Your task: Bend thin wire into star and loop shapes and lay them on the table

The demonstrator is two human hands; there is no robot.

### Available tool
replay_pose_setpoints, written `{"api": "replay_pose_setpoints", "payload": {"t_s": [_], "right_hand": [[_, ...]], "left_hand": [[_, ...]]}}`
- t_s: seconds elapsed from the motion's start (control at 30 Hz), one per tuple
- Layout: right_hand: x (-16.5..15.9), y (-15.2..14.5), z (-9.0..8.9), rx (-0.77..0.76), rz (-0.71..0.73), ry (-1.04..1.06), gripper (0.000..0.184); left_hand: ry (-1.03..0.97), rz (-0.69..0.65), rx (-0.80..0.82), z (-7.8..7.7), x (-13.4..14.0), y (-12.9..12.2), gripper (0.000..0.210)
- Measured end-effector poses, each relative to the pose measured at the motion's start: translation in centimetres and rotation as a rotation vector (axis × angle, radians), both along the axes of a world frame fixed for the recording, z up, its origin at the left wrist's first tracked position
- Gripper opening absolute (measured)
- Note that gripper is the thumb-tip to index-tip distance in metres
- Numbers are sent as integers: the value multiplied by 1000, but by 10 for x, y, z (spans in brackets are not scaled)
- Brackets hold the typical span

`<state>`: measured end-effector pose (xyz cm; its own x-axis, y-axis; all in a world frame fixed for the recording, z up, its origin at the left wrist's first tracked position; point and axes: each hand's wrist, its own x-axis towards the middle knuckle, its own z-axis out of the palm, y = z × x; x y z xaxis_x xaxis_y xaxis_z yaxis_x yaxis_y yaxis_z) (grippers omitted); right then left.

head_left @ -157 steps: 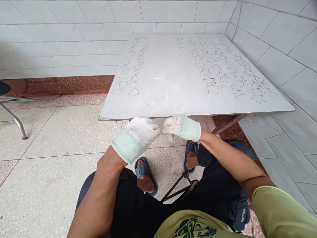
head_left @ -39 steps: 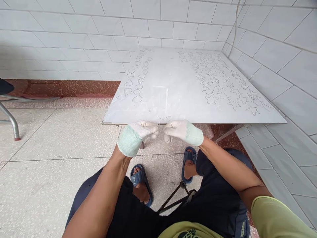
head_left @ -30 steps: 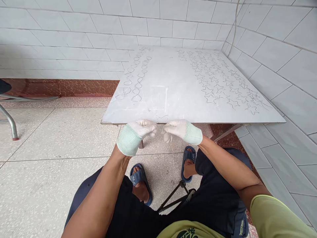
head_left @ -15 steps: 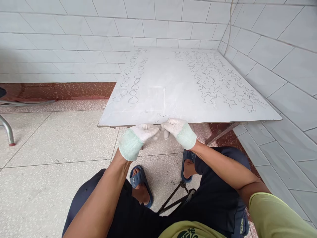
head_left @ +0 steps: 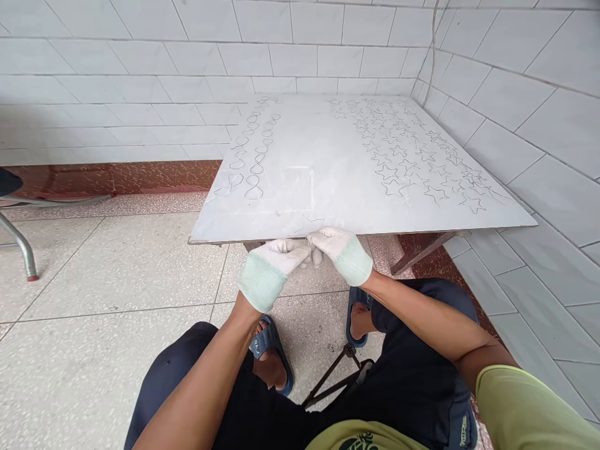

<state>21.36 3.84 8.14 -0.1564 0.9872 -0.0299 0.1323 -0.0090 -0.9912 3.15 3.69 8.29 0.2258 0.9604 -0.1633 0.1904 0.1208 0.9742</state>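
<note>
the left grip (head_left: 280,259) and the right grip (head_left: 334,242) are pinched, fingertips almost together, on the bent wire (head_left: 312,220) at the bench's (head_left: 323,150) near edge. wide surface divides wire loops (head_left: 254,185) from wire stars (head_left: 394,186).

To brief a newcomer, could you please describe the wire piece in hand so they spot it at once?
Find the white tabletop, then its near edge, where the gloved left hand and right hand meet. The thin bent wire there is the only one held; wire stars and wire loops lie farther off.
</note>
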Motion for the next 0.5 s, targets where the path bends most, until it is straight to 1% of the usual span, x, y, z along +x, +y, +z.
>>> {"api": "replay_pose_setpoints", "payload": {"t_s": [0.07,0.23,0.37,0.43,0.5], "right_hand": [[1,0,-4,10,0,-22,49],[6,1,-14,-39,67,4,40],[5,-1,-12,-78,105,-20,42],[3,-3,-10,-69,113,-38,44],[1,-5,-10,-51,105,-10,46]], "left_hand": [[4,13,5,-6,1,0,35],[18,-49,-26,-16,-7,7,33],[39,-55,-18,-20,-16,11,32],[47,-59,-26,-23,-19,13,32],[47,-61,-29,-24,-20,14,34]]}}
